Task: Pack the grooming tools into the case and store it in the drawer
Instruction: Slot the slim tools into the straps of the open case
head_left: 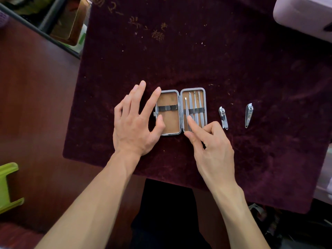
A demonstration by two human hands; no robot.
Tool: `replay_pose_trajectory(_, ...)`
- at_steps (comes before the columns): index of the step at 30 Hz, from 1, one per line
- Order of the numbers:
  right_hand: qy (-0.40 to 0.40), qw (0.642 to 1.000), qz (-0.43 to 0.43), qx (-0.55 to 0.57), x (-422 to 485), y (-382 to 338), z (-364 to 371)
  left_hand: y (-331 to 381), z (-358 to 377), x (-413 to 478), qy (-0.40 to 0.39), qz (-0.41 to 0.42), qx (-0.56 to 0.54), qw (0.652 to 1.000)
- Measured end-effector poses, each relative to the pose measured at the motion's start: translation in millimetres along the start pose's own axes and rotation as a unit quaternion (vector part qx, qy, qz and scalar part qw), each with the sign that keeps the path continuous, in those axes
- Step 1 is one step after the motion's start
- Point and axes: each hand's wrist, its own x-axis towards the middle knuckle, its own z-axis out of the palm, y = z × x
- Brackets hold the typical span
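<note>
**Inspector A:** We start with the case point(180, 111). We find it lying open flat on the dark red velvet cloth point(233, 60) that covers the counter point(36, 105), hinge running away from us, both halves facing up.

**Inspector B:** Agreed. We note the left half holds nothing under its elastic strap point(167, 108). The right half carries four slim metal tools point(195, 109) tucked under its strap, tips pointing away from us.

**Inspector A:** We record the right hand point(213, 142) at the near edge of the right half. Its index fingertip point(190, 119) presses on the leftmost tool, thumb just below the case rim; the other fingers are curled. We see it touching, not gripping.

**Inspector B:** The left hand point(133, 123) is spread and holds nothing. Its thumb rests on the lining of the left half and its index finger lies across that half's far corner, steadying the case.

**Inspector A:** Outside the case, to its right on the cloth, we log a small nail clipper point(223, 118) nearby and a larger nail clipper point(249, 115) further right, the two apart from each other.

**Inspector B:** At the margins we see a pale lilac box point(305, 17) at the far right corner and a green plastic item point(9, 186) at the near left.
</note>
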Motion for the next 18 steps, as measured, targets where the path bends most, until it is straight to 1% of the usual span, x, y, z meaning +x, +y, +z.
replay_pose_trajectory(5,-0.021,0.999,-0.016,-0.027,2,1,-6,0,0,0,-0.001,0.004,0.000,1.000)
replay_pose_trajectory(9,-0.037,0.999,-0.002,-0.029,4,1,-9,-1,1,1,-0.003,0.004,0.008,1.000)
replay_pose_trajectory(18,-0.018,0.999,-0.001,-0.041,9,-11,-8,-2,2,1,-0.017,0.005,0.018,1.000)
